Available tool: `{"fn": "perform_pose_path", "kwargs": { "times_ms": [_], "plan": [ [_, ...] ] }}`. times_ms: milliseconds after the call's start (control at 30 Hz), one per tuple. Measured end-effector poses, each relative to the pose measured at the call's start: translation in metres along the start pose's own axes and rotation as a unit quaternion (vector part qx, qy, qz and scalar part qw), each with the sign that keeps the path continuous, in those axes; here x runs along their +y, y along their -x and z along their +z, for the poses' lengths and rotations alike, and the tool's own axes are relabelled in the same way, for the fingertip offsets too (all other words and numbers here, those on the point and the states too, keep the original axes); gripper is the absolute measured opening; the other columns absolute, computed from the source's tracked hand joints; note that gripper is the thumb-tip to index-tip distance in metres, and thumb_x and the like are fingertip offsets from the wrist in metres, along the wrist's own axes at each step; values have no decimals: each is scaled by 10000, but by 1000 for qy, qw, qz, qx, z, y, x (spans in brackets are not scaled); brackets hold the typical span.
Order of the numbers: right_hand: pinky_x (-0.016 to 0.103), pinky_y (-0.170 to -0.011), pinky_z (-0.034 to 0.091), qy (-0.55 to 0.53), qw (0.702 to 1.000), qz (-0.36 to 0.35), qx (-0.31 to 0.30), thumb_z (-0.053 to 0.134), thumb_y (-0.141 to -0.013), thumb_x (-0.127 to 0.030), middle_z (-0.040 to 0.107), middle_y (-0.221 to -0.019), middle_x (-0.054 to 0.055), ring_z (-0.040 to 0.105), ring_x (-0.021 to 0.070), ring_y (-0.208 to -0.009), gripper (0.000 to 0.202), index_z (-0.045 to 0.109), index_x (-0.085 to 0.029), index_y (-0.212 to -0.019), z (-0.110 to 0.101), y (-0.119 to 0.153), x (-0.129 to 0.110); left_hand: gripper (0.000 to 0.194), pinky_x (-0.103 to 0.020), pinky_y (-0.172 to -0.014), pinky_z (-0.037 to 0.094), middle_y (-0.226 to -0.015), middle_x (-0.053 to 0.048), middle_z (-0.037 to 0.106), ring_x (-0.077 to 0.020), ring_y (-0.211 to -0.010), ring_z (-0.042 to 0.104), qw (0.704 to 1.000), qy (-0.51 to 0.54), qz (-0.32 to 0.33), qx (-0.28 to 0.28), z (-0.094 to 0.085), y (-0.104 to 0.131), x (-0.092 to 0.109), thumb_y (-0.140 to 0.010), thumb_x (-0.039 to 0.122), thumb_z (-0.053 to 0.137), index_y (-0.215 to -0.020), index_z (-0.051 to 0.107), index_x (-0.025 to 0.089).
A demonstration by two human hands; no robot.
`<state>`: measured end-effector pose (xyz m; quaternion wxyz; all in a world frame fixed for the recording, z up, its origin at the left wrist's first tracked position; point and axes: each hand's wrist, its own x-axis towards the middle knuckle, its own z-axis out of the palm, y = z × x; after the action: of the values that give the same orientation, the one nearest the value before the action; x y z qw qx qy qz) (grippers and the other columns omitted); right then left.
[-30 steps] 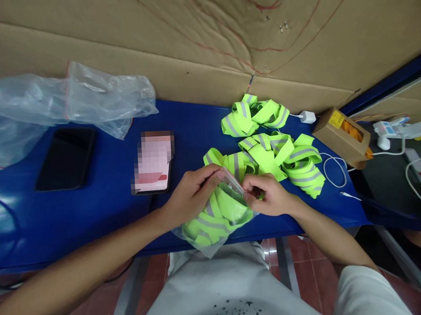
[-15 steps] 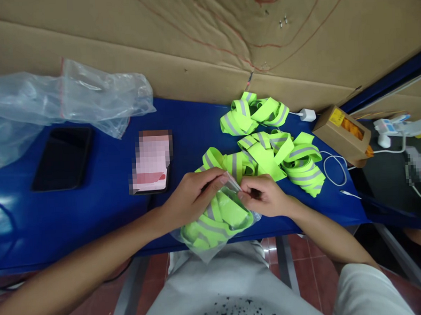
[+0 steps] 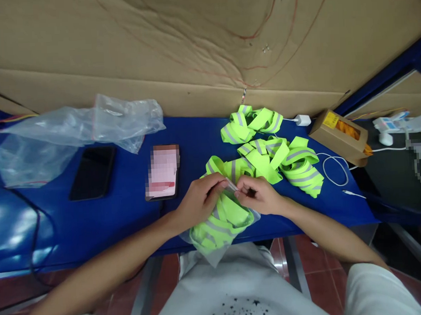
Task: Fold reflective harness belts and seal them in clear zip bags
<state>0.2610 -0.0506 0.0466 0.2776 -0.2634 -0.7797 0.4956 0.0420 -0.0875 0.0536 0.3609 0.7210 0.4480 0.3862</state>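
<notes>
A clear plastic bag (image 3: 215, 256) with neon yellow-green, grey-striped straps (image 3: 217, 225) inside hangs over the table's front edge. My left hand (image 3: 202, 200) pinches the bag's top edge from the left. On the right, my right hand (image 3: 258, 195) pinches the same edge, its fingers curled close to the left fingertips. Just behind the hands, more bundled neon straps (image 3: 267, 154) lie loosely piled on the blue table (image 3: 129, 232).
Left of the hands lie a phone with a lit screen (image 3: 163, 171), a dark phone (image 3: 92, 173) and clear plastic bags (image 3: 124, 119). At right are a cardboard box (image 3: 340, 139), a white cable (image 3: 343, 171) and a white plug (image 3: 303, 120).
The view has shifted, so the table items on the left appear farther right and lower. Both hands still grip the bag's edge, with the right fingertips slightly nearer the left ones.
</notes>
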Motion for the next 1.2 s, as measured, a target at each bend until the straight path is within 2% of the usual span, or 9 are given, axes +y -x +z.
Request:
{"fn": "perform_pose_path", "kwargs": {
  "times_ms": [333,533,633,733,800,900,1000,1067,1200],
  "plan": [
    [204,-495,271,36,999,8,6,567,-1029,-401,392,-583,-89,370,69,-513,292,520,-195,-829,2,-1,0,258,-224,-697,402,-801,6,630,-115,-734,566,999,18,-7,-43,1,1,0,-1041,361,535,-925,644,158],
    [212,-536,283,26,998,-54,-8,541,-1045,-369,413,-640,-66,377,73,-576,328,506,-183,-777,4,3,3,323,-231,-688,428,-777,-16,664,-126,-713,600,998,-29,17,-61,-1,0,5,-1051,382,496,-897,667,155],
    [219,-557,304,21,996,-68,50,539,-1053,-371,426,-667,-60,393,81,-596,293,532,-189,-825,5,4,4,339,-256,-751,477,-949,-50,717,-170,-839,661,996,-42,2,-76,-9,4,18,-1022,471,542,-1139,646,170],
    [226,-560,328,-16,987,-63,146,530,-1063,-387,444,-667,-60,408,89,-586,264,549,-201,-877,3,6,4,1015,-391,-960,517,-1422,-133,616,-326,-1189,658,981,-113,-67,-141,-18,10,35,-751,583,844,-1564,330,259],
    [230,-528,318,-52,976,-48,205,527,-1064,-414,422,-636,-67,387,93,-549,265,559,-210,-899,1,6,5,1185,-472,-1035,498,-1567,-131,501,-399,-1310,599,965,-186,-106,-149,-23,9,44,-673,521,912,-1617,220,335],
    [235,-578,403,-73,957,-43,277,536,-1057,-450,526,-724,-38,494,114,-621,237,592,-226,-1007,-4,1,8,996,-465,-1025,517,-1534,-105,536,-369,-1284,628,958,-254,-88,-101,-36,-7,43,-768,406,853,-1584,286,351],
    [293,-818,512,-67,946,-56,311,514,-1064,-450,652,-1003,31,639,167,-916,227,572,-248,-1150,-10,-5,13,866,-460,-1106,472,-1493,-119,570,-344,-1330,588,938,-343,1,-54,-62,-40,27,-794,390,837,-1527,387,282],
    [337,-900,518,-28,949,-61,308,497,-1069,-426,662,-1075,56,649,194,-1009,210,561,-247,-1160,-14,-8,16,790,-478,-1144,437,-1483,-108,585,-340,-1352,569,930,-363,13,-46,-84,-66,13,-824,370,812,-1506,423,275],
    [351,-826,526,119,957,-98,247,462,-1069,-305,656,-1021,76,644,208,-934,138,567,-224,-1108,-16,-7,16,709,-540,-1189,380,-1538,-131,537,-361,-1414,513,921,-390,10,-21,-121,-106,-16,-855,297,764,-1497,466,251]
  ]
}}
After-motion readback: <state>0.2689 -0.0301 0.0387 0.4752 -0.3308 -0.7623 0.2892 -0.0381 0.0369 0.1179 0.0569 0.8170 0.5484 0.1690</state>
